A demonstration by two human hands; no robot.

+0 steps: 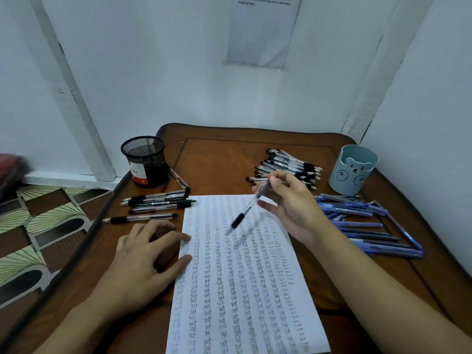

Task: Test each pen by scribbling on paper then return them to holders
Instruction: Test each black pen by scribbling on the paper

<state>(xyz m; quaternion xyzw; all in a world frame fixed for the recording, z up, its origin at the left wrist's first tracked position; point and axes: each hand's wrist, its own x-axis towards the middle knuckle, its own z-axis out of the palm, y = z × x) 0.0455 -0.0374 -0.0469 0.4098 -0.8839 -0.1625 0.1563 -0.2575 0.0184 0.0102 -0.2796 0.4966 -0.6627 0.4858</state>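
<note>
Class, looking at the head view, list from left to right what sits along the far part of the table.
Black mesh holder → pile of black-grip pens → blue bear holder.

The bench (pixel 217 169) is brown wood with a varnished, faintly glossy top, scuffed by pale scratches towards the back. The sheet (pixel 242 290) is matt white paper. The mesh holder (pixel 145 157) is black wire mesh, seemingly metal, with a smooth label. The blue holder (pixel 353 172) looks like smooth matt plastic. The black-grip pens (pixel 288 166) have clear glossy plastic barrels and dull black grips, as does the blurred raised pen (pixel 247 208). The blue pens (pixel 370 226) are opaque plastic with a soft sheen
</note>
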